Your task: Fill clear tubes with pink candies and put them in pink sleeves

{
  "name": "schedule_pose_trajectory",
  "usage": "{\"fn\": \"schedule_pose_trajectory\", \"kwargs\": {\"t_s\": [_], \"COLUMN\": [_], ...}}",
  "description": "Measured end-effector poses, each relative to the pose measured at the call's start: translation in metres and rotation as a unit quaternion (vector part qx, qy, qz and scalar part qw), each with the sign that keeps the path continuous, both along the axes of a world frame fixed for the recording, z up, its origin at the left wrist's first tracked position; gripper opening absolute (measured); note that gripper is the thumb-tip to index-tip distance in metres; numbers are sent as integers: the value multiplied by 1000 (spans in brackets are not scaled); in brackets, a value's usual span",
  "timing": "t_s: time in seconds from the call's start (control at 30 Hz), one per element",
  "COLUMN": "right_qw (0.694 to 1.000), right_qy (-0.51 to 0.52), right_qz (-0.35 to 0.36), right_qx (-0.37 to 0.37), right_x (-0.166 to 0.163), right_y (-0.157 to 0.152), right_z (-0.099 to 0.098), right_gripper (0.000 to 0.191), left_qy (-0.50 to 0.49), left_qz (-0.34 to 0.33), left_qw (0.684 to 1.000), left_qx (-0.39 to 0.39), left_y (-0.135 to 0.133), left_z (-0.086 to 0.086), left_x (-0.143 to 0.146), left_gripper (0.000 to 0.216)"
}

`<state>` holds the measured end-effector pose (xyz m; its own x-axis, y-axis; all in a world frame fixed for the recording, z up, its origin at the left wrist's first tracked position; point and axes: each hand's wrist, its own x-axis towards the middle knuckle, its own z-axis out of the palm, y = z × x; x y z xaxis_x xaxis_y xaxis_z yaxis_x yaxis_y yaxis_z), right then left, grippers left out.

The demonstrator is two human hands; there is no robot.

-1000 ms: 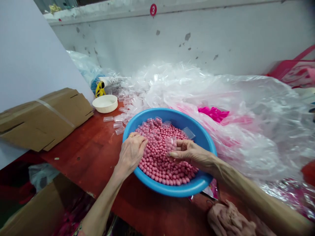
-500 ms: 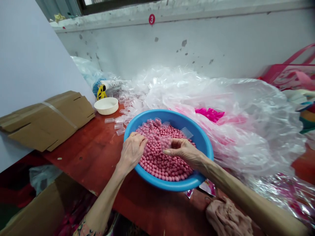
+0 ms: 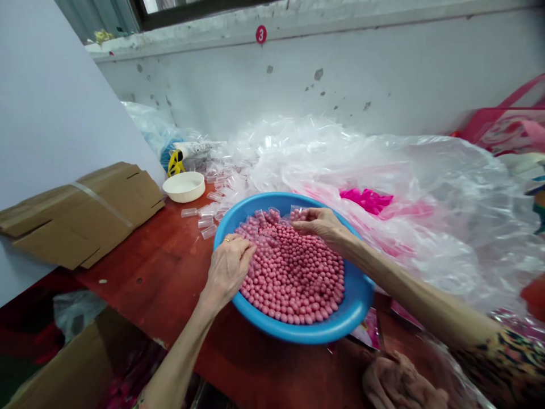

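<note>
Person's right hand [image 3: 320, 224] pinches a clear plastic piece [image 3: 297, 213] above far-side pink beads [image 3: 293, 284] in the blue basin [image 3: 360, 309]; left hand [image 3: 230, 262] curled over left rim, cannot tell if holding anything. Plastic sheeting [image 3: 430, 176] crowds behind and right; white dish [image 3: 184, 186], folded cardboard [image 3: 80, 213] left; crumpled cloth [image 3: 400, 382] front right.

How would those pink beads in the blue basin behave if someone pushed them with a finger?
The pink beads would likely roll and shift, being round and loosely heaped. Their smooth look suggests they may slip from a pinch. The blue basin, with its raised rim, should probably contain a gentle push.
</note>
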<state>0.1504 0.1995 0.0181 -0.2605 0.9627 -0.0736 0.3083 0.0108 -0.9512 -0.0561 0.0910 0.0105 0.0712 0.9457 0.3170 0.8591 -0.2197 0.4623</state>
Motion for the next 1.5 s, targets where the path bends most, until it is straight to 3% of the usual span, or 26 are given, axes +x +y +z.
{"fn": "schedule_pose_trajectory", "kwargs": {"t_s": [0.27, 0.4, 0.53, 0.77, 0.9, 1.03, 1.13, 1.3, 1.5], "right_qw": [968, 945, 926, 909, 909, 907, 898, 893, 918], "right_qy": [-230, -298, -335, -363, -346, -343, -360, -348, -278], "right_qz": [13, 63, 120, 137, 152, 119, 103, 136, 124], "right_qx": [99, 121, 126, 151, 176, 214, 233, 252, 255], "right_x": [-39, -48, -47, -45, -35, -12, -1, -2, 2], "right_y": [27, 30, 33, 35, 36, 50, 56, 43, 40], "right_z": [-18, -26, -31, -39, -19, -5, -12, -36, -46], "right_gripper": [22, 19, 29, 21, 5, 14, 15, 31, 28], "left_qy": [-15, -19, -32, -32, -30, -31, -25, -22, -26], "left_qz": [4, 6, 1, -2, 1, 1, 2, 2, 3], "left_qw": [1000, 1000, 999, 999, 1000, 999, 1000, 1000, 1000], "left_qx": [1, -2, -5, -4, -6, -5, -2, 2, -3], "left_y": [-1, -1, -1, 0, -1, 0, 0, 0, 1], "left_z": [2, 3, 2, 1, 1, 1, 1, 1, 1], "left_x": [2, 3, 2, 2, 2, 2, 2, 2, 2], "left_gripper": [22, 24, 23, 22, 23, 23, 24, 24, 24]}}
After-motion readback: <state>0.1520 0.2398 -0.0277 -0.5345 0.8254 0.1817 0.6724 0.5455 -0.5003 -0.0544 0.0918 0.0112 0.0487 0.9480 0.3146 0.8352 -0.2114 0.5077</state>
